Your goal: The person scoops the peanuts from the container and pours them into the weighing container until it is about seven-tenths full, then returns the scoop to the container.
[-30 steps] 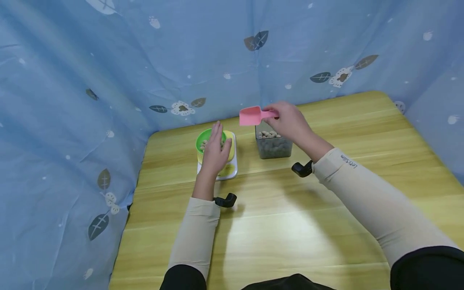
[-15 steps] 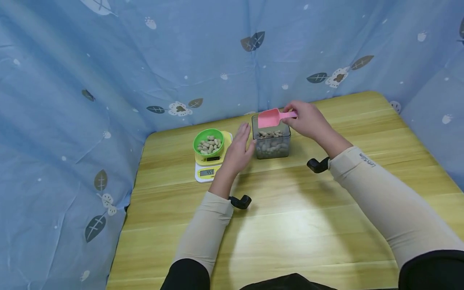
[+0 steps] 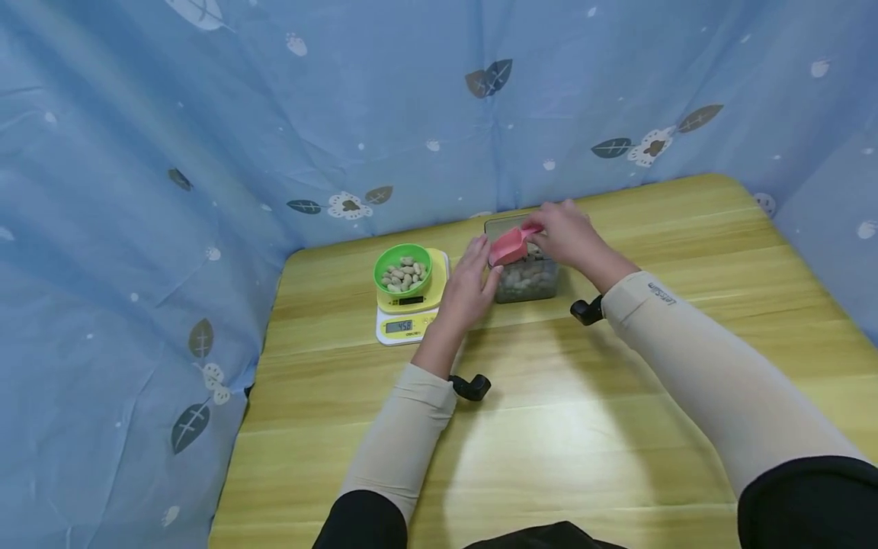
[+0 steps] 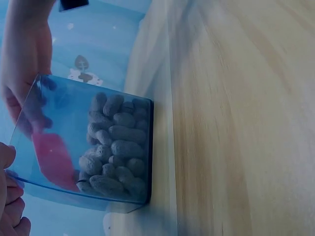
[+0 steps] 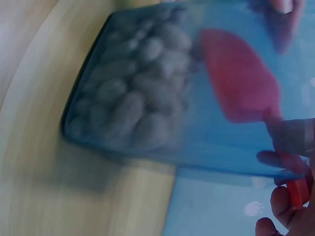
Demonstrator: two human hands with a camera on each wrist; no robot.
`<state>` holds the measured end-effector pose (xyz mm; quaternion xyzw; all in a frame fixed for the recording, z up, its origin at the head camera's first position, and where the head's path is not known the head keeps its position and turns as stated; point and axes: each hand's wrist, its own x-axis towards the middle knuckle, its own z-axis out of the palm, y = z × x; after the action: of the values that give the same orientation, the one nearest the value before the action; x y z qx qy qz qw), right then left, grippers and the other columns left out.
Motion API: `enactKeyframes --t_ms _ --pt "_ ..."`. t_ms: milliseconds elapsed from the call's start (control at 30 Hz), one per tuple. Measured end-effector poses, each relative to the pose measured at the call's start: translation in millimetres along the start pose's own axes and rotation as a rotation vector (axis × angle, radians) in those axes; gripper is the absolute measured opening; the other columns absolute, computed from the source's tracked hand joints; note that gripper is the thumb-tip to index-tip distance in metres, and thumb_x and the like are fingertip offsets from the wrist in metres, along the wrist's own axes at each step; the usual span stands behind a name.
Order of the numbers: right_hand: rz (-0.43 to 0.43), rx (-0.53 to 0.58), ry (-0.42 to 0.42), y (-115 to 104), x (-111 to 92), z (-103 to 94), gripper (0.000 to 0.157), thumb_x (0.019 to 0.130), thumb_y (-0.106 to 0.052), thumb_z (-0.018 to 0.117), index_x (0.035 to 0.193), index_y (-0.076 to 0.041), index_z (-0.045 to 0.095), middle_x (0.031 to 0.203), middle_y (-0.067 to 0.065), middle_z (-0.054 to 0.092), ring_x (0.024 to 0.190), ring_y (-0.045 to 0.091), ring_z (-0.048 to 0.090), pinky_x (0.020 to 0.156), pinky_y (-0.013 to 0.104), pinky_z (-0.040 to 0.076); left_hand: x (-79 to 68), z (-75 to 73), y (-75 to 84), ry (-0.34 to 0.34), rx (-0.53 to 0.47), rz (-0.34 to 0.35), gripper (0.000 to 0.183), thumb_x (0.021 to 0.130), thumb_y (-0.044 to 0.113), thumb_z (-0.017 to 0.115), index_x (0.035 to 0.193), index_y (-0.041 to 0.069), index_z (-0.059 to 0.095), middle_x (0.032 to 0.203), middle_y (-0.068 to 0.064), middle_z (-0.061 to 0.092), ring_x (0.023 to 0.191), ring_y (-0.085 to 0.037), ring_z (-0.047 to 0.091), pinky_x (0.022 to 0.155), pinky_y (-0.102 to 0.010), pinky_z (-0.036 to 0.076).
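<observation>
My right hand [image 3: 568,236] pinches the handle of a pink scoop [image 3: 509,246]. Its blade hangs inside a clear grey box [image 3: 524,292], tilted down over unshelled peanuts [image 4: 125,147] that fill the lower part. In the left wrist view the tip of the scoop [image 4: 54,160] is near the top of the peanuts; the right wrist view is blurred. My left hand [image 3: 468,290] is at the box's left side, fingers extended, by the rim. To its left, a green bowl [image 3: 378,267] of peanuts stands on a yellow and white kitchen scale [image 3: 437,286] with a lit display.
The wooden table [image 3: 549,427] reaches to a blue patterned curtain [image 3: 425,99] hanging behind it and along both sides. The box stands close to the table's back edge, right of the scale.
My left hand has moved right, from over the bowl to the box. My right hand shifted right with the scoop, then lowered it into the box. Bowl and scale display came into view.
</observation>
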<state>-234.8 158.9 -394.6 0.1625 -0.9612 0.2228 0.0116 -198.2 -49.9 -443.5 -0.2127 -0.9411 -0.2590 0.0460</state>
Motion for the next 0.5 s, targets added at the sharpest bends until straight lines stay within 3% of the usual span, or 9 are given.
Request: enactKeyframes --t_ms 133,267,500 --pt "0.046 -0.048 0.012 3.3 1.3 5.9 0.026 0.097 -0.02 0.064 0.122 -0.014 0.07 0.114 0.012 0.064 0.1 0.035 0.044 0.08 0.048 0.037 -2.3 0.7 3.8 -0.003 -0.009 -0.009 0.059 0.106 0.039 0.04 0.155 0.01 0.029 0.165 0.003 0.016 0.152 -0.011 0.011 0.123 -0.032 0.016" --pt "0.069 -0.021 0.008 4.8 2.0 7.2 0.031 0.096 -0.02 0.064 0.126 -0.013 0.067 0.12 0.012 0.063 0.103 0.036 0.043 0.08 0.049 0.036 -2.9 0.4 4.7 -0.005 -0.011 -0.012 0.059 0.106 0.04 0.039 0.156 0.011 0.028 0.165 0.002 0.016 0.152 -0.013 0.011 0.123 -0.035 0.018" --pt "0.026 0.028 0.043 10.5 -3.4 2.9 0.044 0.093 -0.025 0.065 0.135 -0.012 0.06 0.138 0.015 0.055 0.124 0.044 0.039 0.095 0.061 0.035 -4.0 -4.1 -1.4 -0.027 -0.062 -0.034 0.062 0.105 0.044 0.038 0.157 0.012 0.025 0.166 0.005 0.013 0.153 -0.013 0.01 0.123 -0.036 0.018"
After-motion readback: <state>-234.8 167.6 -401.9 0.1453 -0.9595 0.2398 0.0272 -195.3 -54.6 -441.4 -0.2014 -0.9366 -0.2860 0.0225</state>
